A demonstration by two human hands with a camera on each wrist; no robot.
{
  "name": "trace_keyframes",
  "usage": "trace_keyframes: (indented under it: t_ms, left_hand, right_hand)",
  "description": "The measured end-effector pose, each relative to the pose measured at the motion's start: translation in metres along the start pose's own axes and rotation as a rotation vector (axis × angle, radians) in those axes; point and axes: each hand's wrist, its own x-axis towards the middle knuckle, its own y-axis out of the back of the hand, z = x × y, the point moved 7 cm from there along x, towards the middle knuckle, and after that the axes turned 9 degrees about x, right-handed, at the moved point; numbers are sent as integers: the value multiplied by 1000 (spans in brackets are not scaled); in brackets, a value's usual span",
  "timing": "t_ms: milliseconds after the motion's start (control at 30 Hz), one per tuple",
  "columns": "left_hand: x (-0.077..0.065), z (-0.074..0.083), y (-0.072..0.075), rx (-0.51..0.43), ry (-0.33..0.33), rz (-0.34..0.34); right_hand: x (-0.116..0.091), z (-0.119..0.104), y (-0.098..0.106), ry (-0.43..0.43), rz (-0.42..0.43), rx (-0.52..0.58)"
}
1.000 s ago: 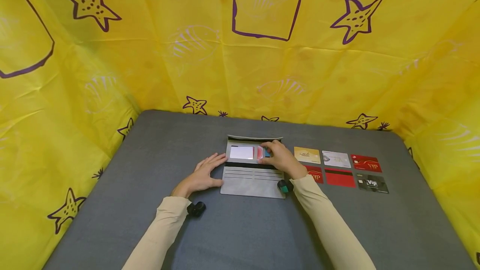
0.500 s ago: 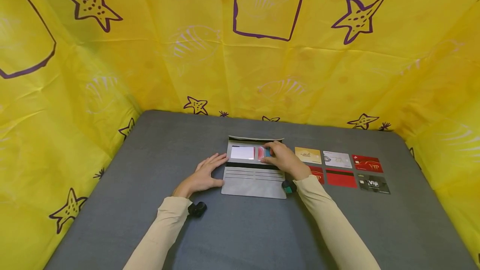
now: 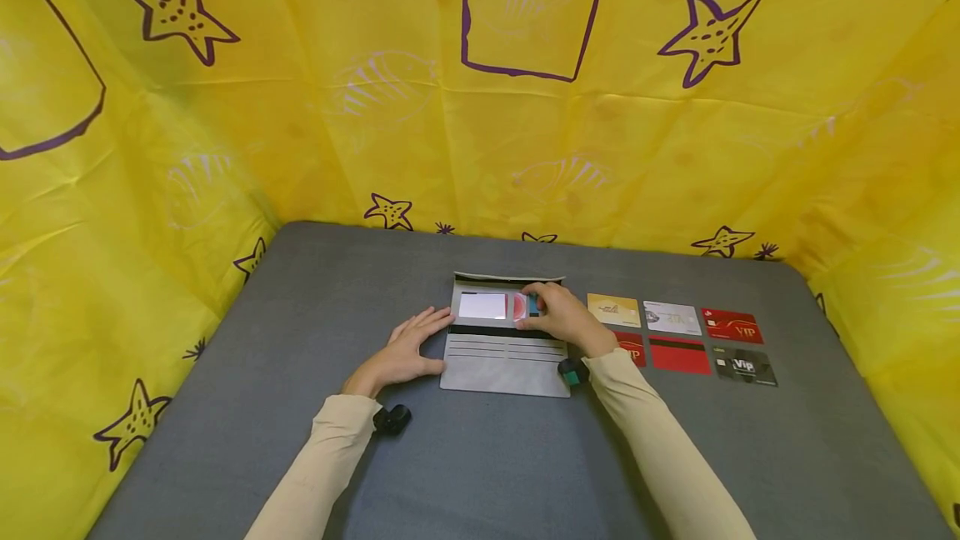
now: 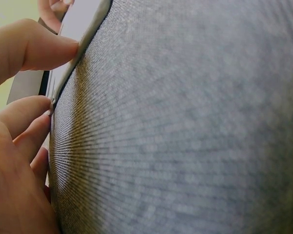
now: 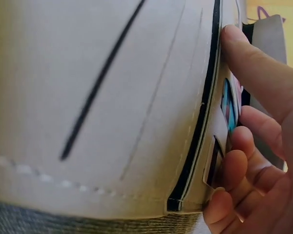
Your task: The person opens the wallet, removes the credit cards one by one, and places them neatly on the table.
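An open grey wallet [image 3: 506,377] lies on the table with its flap at the far side. My left hand [image 3: 401,352] rests at its left edge, thumb and fingers spread and touching the edge. Over the upper right of the wallet, my right hand [image 3: 567,319] pinches a pink-and-white card [image 3: 520,307] between thumb and index finger. Part of that card is hidden by the hand. A teal card [image 5: 227,105] shows in a wallet slot beside the right fingers. A white card [image 3: 482,306] edged in red sits in the upper left window.
To the wallet's right, several cards lie in two rows: gold [image 3: 613,310], silver [image 3: 672,318] and red VIP [image 3: 732,326] behind; a red card [image 3: 678,355] and a black Vip card [image 3: 746,366] in front. Yellow patterned cloth [image 3: 420,140] encloses the grey table [image 3: 360,265].
The hands, wallet and cards look nearly the same throughout. The whole head view shifts slightly between frames.
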Motion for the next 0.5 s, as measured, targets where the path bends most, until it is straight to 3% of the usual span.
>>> trace_keyframes:
  t_ms: [233,500]
  left_hand:
    - [-1,0,0,-7,7,8]
    - [0,1,0,-13,18,-5]
  right_hand:
    - [2,1,0,24,8,6]
    - [0,0,2,44,-19,-62]
